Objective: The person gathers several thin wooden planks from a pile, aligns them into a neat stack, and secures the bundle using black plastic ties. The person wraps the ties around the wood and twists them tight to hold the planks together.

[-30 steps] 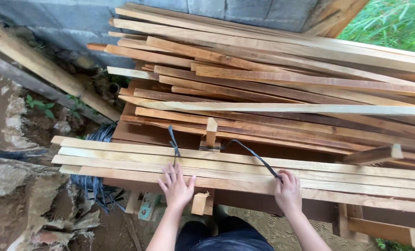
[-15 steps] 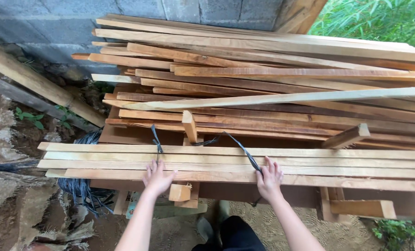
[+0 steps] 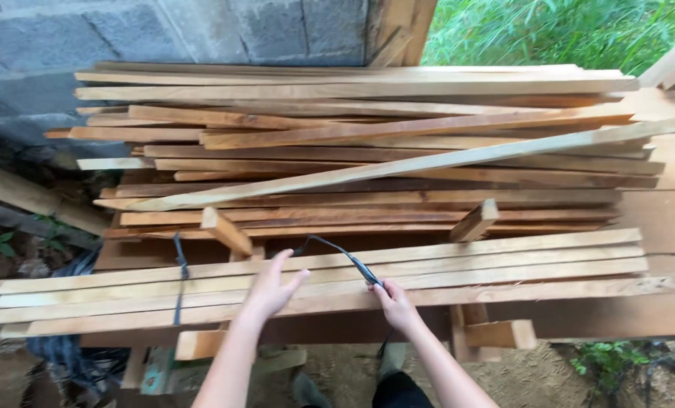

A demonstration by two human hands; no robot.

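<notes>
A bundle of long pale wooden slats [image 3: 504, 264] lies across the front of a big lumber stack. My right hand [image 3: 395, 304] pinches a black strap [image 3: 346, 257] that loops over the bundle near its middle. My left hand [image 3: 271, 285] hovers over the slats just left of that strap, fingers spread, holding nothing. A second black strap [image 3: 179, 276] wraps the bundle further left. Short wood blocks [image 3: 226, 230] stick up behind the bundle.
The large pile of longer boards [image 3: 368, 143] fills the space behind, against a grey block wall [image 3: 201, 30]. Green plants [image 3: 549, 30] show at the top right. Dirt ground, offcuts [image 3: 496, 332] and a dark bag [image 3: 58, 355] lie below the bundle.
The view has shifted so the stack sits more to the left. My left hand has lifted off the left strap and moved right toward the middle strap, which my right hand still grips.
</notes>
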